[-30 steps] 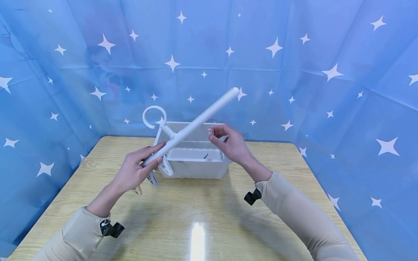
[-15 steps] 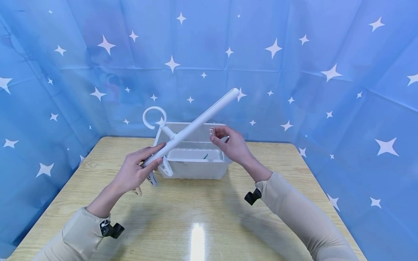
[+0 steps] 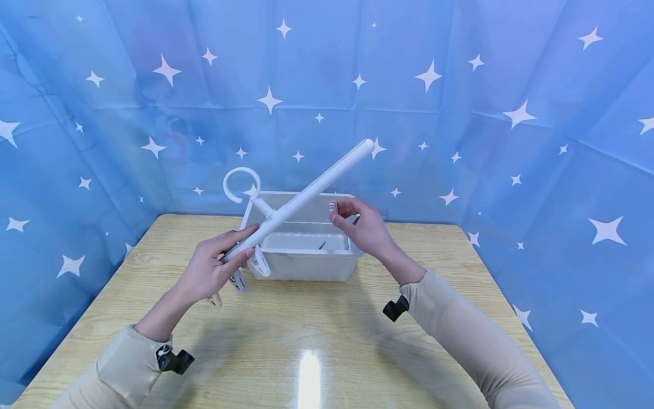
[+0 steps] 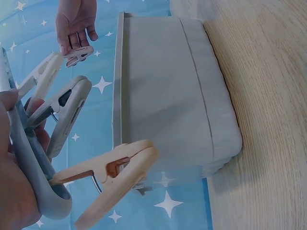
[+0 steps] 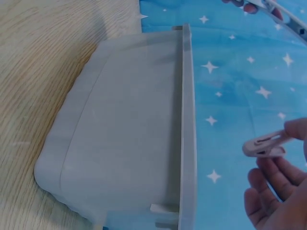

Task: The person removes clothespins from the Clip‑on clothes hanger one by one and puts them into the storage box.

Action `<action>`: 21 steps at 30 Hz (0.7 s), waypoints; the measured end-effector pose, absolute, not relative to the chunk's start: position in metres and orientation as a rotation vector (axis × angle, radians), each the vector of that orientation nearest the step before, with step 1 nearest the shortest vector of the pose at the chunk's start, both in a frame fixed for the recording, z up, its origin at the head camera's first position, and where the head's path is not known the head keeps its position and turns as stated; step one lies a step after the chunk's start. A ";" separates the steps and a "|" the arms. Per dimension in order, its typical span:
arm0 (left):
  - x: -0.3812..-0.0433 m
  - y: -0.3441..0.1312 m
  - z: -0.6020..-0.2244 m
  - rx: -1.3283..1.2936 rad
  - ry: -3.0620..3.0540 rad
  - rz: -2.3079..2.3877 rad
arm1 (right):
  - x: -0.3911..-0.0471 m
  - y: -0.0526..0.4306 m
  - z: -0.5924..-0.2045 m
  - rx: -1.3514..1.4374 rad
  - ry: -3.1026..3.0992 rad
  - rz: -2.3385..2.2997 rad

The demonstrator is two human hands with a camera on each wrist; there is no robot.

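Note:
My left hand (image 3: 209, 267) grips a white clip hanger (image 3: 317, 184) near its lower end, the bar slanting up to the right. A ring-shaped hook (image 3: 242, 168) rises from the bar. In the left wrist view three clothespins hang from the bar: a white one (image 4: 41, 79), a grey one (image 4: 72, 108) and a peach one (image 4: 120, 175). My right hand (image 3: 365, 227) pinches a small pale pink clothespin (image 5: 264, 144) between thumb and fingers, apart from the hanger and right of the bar. The bar's far half shows no clothespins in the head view.
Behind the hands a light grey plastic bin (image 3: 306, 267) stands on the wooden table (image 3: 286, 335), with a small dark green item (image 3: 322, 245) visible inside. A blue star-patterned curtain (image 3: 327, 68) hangs behind and at both sides.
The right hand with the clothespin has shifted very slightly to the right. The left hand and the hanger stay almost still.

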State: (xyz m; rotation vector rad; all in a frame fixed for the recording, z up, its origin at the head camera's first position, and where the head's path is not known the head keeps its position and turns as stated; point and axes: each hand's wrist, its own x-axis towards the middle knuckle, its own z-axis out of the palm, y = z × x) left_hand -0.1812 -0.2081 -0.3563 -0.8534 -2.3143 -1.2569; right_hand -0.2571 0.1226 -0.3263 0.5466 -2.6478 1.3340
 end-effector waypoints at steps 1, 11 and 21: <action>-0.181 -0.208 -0.356 -0.851 -2.315 -1.254 | -0.257 0.123 -0.326 0.543 -2.649 1.336; -0.181 -0.209 -0.356 -0.848 -2.326 -1.251 | -0.259 0.124 -0.328 0.527 -2.652 1.327; -0.181 -0.209 -0.357 -0.859 -2.314 -1.251 | -0.261 0.125 -0.330 0.504 -2.674 1.309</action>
